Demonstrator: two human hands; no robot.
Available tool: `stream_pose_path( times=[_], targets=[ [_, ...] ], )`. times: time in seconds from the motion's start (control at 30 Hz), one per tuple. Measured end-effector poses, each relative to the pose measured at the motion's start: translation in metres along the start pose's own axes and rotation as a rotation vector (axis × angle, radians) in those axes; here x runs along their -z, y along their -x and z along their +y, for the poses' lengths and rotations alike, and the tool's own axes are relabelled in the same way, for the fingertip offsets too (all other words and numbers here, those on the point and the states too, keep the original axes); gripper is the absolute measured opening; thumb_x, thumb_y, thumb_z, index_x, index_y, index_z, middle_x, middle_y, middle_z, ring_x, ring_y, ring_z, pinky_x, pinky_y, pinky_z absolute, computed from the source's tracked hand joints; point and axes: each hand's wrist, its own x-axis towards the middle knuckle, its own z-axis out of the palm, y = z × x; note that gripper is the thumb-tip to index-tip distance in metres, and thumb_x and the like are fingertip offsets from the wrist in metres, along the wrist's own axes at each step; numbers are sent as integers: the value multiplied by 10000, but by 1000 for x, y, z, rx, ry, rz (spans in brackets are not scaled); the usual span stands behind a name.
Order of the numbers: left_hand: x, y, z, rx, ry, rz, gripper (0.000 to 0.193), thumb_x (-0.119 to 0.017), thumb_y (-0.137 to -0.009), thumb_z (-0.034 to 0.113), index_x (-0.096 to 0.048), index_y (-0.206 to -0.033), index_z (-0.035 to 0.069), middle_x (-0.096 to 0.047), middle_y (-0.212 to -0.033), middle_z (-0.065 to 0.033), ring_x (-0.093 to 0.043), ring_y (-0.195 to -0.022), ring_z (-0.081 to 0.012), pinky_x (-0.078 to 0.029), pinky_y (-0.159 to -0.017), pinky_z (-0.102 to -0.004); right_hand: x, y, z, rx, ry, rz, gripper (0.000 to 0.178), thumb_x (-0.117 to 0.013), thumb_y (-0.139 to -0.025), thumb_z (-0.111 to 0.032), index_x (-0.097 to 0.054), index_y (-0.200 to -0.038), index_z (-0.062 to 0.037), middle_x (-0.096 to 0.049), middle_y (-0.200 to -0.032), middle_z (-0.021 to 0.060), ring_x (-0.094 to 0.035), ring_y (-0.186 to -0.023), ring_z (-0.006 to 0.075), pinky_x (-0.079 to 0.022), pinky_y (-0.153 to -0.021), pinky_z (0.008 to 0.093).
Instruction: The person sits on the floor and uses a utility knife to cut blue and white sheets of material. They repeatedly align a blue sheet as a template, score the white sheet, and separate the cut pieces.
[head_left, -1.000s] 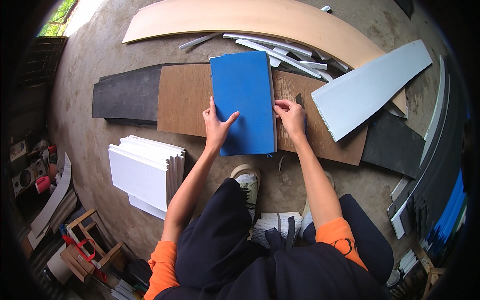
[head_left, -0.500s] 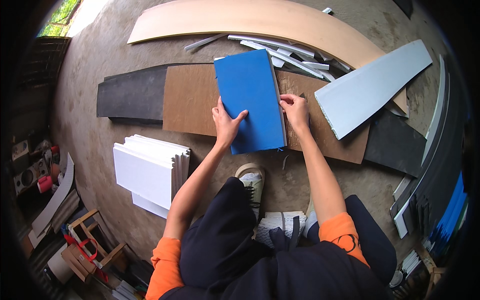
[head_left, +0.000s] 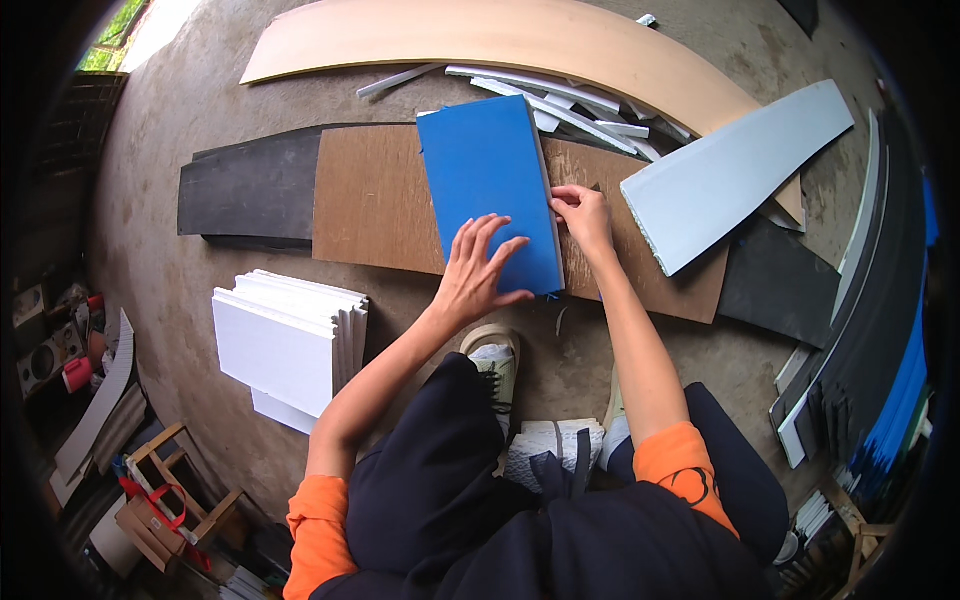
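A blue rectangular sheet (head_left: 485, 165) lies on a long brown board (head_left: 370, 195), with pale layers showing along its right and top edges. Over the lower part of the sheet, my left hand (head_left: 478, 268) is open with its fingers spread; whether the fingertips touch the surface is hard to tell. At the sheet's right edge my right hand (head_left: 586, 217) is closed, thumb and fingers pinched together. What they pinch is hidden. A small dark tip shows just beyond the right knuckles, too small to name.
Stacked white foam-like panels (head_left: 275, 345) stand at left. Black boards (head_left: 250, 185) lie under the brown one. Beyond are white offcut strips (head_left: 570, 105) and a long beige sheet (head_left: 500, 35). A pale grey panel (head_left: 735, 180) lies right. A strapped bundle (head_left: 550, 455) sits between my feet.
My left hand has let go of the sheet's left edge and moved right and down across it, fingers spreading. My right hand stays at the right edge. The whole view has shifted slightly.
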Motion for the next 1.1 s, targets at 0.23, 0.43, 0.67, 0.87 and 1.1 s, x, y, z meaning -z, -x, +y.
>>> stream_pose_path(
  times=[0.23,0.43,0.67,0.87,1.1],
  targets=[
    [-2,1,5,11,-54,-145,1087,-779,-486,404,-219,-1354,64,-192,-1405,-164,-158,-1315,-313,-103,-1070,-489,-2,3,-9,-11,2,-10,176,-618,-743,-52,-649,-910,-6,-662,-745,96,-633,-607,138,-507,-569,244],
    [-2,0,6,13,-114,-176,1079,-767,-493,409,-220,-1354,58,-191,-1411,-155,-162,-1317,-302,-134,-1061,-482,-3,3,-6,-10,4,-20,184,-622,-745,-65,-646,-918,-5,-662,-751,101,-633,-604,140,-504,-569,245],
    [11,-15,4,-19,-75,-133,1061,-763,-536,438,-212,-1354,47,-323,-1300,-166,-306,-1207,-327,-265,-988,-478,1,-2,-3,13,4,-24,185,-620,-746,-59,-641,-919,4,-662,-754,101,-634,-611,142,-507,-567,243],
    [20,-62,-27,184,-168,-248,1181,-807,-465,439,-166,-1370,32,-444,-1061,-123,-471,-962,-295,-480,-638,-439,-5,2,-13,3,29,-58,173,-619,-744,-54,-641,-907,1,-661,-753,96,-631,-611,138,-505,-559,236],
    [13,-74,-13,264,-151,-287,1200,-829,-411,409,-197,-1362,38,-434,-1085,-117,-457,-985,-301,-446,-700,-506,1,5,-8,62,61,22,151,-607,-751,-49,-634,-892,-1,-647,-742,106,-629,-629,174,-496,-587,273]
  ],
)
